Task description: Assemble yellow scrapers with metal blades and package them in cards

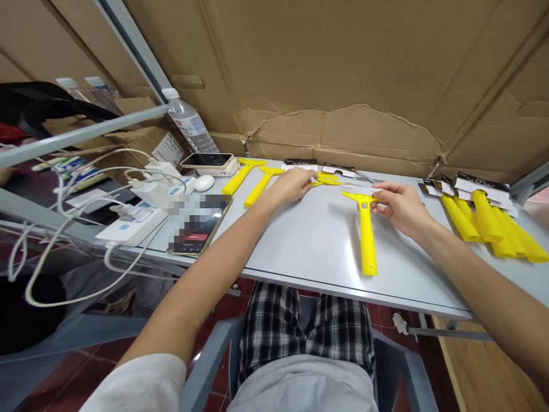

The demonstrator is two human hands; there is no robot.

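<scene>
In the head view a yellow T-shaped scraper (pixel 368 240) hangs handle-down over the white table. My right hand (pixel 401 207) pinches it at the right end of its wide head, where a clear strip (pixel 358 190) runs along the top edge. Farther left, my left hand (pixel 295 186) is closed, its fingertips at another yellow scraper head (pixel 328 179) low over the table; its handle is hidden from me. Left of that hand lie two more yellow scrapers (pixel 257 191) (pixel 240 174). Black-and-white cards (pixel 338 170) rest behind my hands.
Several yellow scrapers with header cards (pixel 486 220) are piled at the right. To the left are a phone (pixel 199 223), a boxed phone (pixel 210 162), a white power strip (pixel 131 226) with cables and a water bottle (pixel 189 123). Cardboard (pixel 343 74) walls the back.
</scene>
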